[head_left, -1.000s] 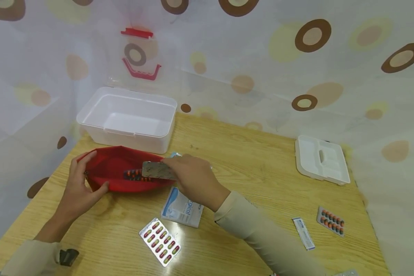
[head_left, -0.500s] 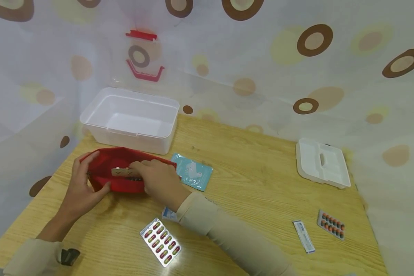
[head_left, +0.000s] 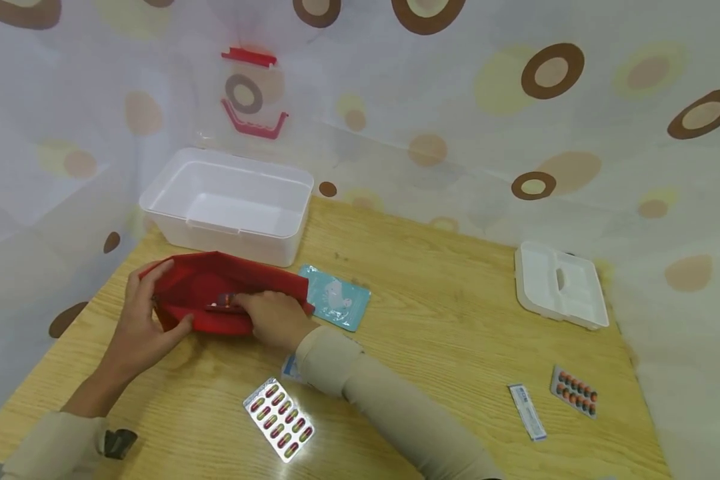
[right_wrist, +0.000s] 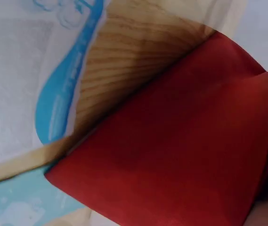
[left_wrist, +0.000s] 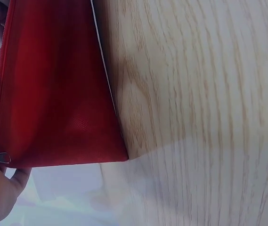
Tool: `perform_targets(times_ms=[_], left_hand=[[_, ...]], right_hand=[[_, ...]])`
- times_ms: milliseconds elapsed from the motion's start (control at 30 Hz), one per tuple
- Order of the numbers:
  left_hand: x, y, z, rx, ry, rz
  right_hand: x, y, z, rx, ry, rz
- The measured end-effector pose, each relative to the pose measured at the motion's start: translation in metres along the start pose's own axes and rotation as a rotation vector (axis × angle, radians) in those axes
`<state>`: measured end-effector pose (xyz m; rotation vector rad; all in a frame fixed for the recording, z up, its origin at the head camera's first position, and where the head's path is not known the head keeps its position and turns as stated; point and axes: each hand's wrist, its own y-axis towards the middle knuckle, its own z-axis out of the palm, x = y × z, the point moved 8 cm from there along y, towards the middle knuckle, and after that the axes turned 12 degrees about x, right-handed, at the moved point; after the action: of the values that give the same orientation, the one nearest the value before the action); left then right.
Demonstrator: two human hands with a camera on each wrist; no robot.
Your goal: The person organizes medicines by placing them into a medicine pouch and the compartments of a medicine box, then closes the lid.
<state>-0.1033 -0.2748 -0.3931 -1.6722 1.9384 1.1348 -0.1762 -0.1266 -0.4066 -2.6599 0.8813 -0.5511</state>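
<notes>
In the head view my left hand [head_left: 138, 327] holds the left end of a red zippered pouch [head_left: 222, 325], thumb at the front rim and fingers at the back, with the mouth spread. My right hand [head_left: 276, 319] reaches into the mouth from the right. Its fingertips pinch a blister pack [head_left: 222, 307], partly hidden by the pouch wall and hand. The zipper pull [left_wrist: 0, 157] lies beside my left hand in the left wrist view. The right wrist view shows the pouch's front side [right_wrist: 171, 141], with most of my right hand out of sight.
A white open box [head_left: 234, 233] stands behind the pouch. A teal packet [head_left: 339, 297], a mostly covered blue-and-white packet [head_left: 291, 369] and a capsule blister pack [head_left: 279, 420] lie nearby. Further right are a slim sachet [head_left: 527, 412], another blister pack [head_left: 575, 391] and a white tray [head_left: 561, 283].
My right hand has moved left and down into the pouch with the blister pack, uncovering the teal packet; its sleeve now covers most of the blue-and-white packet. My left hand keeps its hold.
</notes>
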Motion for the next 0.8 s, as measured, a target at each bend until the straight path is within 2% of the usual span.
perform_targets(times_ms=[200, 300, 400, 633, 800], left_hand=[[0.000, 0.000, 0.003, 0.013, -0.017, -0.003], [0.000, 0.001, 0.004, 0.012, -0.023, -0.001], [0.000, 0.001, 0.004, 0.008, -0.020, 0.000], [-0.001, -0.002, 0.005, -0.002, -0.017, -0.008], [-0.001, 0.000, 0.001, -0.009, -0.003, -0.002]], right_hand=[[-0.004, 0.008, 0.005, 0.104, -0.010, 0.023], [-0.003, 0.004, 0.002, 0.102, -0.014, 0.014], [0.001, -0.009, -0.005, 0.036, -0.029, -0.046], [-0.002, -0.060, -0.015, -0.146, 0.013, -0.294], [0.000, -0.085, -0.015, -0.278, -0.054, -0.312]])
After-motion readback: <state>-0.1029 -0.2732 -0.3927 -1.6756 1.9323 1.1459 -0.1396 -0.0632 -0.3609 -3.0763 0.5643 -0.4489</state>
